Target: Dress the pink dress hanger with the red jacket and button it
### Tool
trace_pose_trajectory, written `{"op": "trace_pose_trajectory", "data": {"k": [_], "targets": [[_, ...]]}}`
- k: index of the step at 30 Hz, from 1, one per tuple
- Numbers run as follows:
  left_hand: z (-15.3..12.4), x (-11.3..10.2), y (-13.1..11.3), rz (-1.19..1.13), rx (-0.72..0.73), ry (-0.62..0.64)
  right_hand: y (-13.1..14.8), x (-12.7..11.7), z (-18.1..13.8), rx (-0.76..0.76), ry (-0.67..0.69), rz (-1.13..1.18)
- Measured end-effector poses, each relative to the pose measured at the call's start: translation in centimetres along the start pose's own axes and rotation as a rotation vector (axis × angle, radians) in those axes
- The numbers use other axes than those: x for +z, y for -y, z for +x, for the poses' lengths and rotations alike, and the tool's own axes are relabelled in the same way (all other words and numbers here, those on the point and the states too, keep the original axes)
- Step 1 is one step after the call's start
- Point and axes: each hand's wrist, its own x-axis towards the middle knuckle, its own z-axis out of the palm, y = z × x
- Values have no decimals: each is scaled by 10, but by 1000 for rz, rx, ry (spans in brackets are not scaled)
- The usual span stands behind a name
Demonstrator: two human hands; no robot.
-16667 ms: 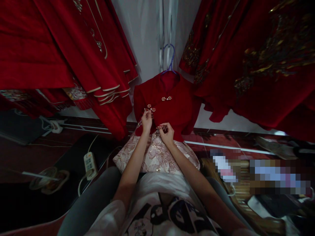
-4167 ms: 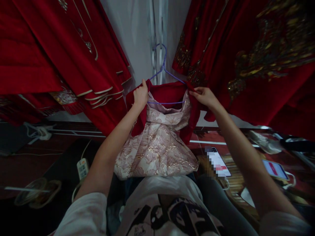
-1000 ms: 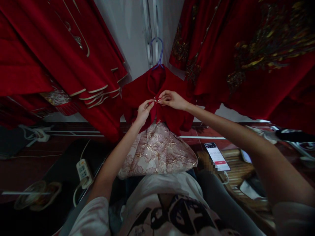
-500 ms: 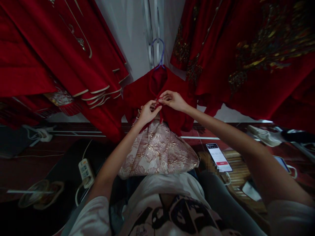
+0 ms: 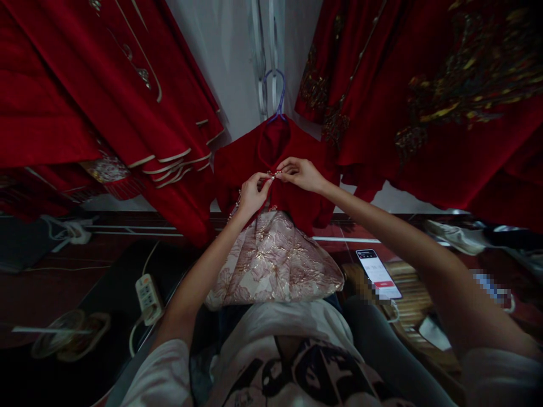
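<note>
A short red jacket (image 5: 235,150) hangs in front of me on a purple hanger (image 5: 281,99). At its front opening sits a small beaded fastening (image 5: 272,174), largely covered by fingertips. My left hand (image 5: 253,195) pinches it from the left, thumb and forefinger together. Opposite, my right hand (image 5: 302,175) pinches the same trim with thumb and fingers, its tips close to the left ones. Another bit of beaded trim (image 5: 271,207) shows lower on the front edge. Below the jacket, a pink and gold brocade skirt (image 5: 275,263) spreads over my lap.
Long red garments (image 5: 161,124) hang at left, and more with gold embroidery (image 5: 458,96) at right. A lit phone (image 5: 379,274) lies on a slatted wooden surface (image 5: 409,282) to my right. Left of me are a power strip (image 5: 149,298) and a clear plastic container (image 5: 59,333).
My left fingertips have shifted slightly and now show the beaded fastening more plainly between both hands. The jacket's front hangs flatter below them. My right hand stays nearly in place.
</note>
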Motion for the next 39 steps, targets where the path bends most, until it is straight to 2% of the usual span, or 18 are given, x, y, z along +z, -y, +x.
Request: {"op": "trace_pose_trajectory", "data": {"k": [8, 13, 18, 24, 32, 35, 39], "targets": [[-1, -1, -7, -25, 30, 9, 1, -3, -3, -28, 17, -73], [-2, 0, -19, -26, -12, 33, 7, 3, -6, -45, -66, -141], [2, 1, -24, -30, -19, -9, 7, 4, -8, -47, -92, -93], [5, -3, -26, 42, 38, 50, -3, 2, -6, -52, -69, 42], [15, -11, -37, 161, 144, 141, 3, 1, 2, -26, -50, -6], [16, -5, -37, 193, 187, 179, -1, 4, 7, -34, -79, -74], [8, 13, -24, 52, 75, 59, -11, 21, 3, -3, -216, 7]]}}
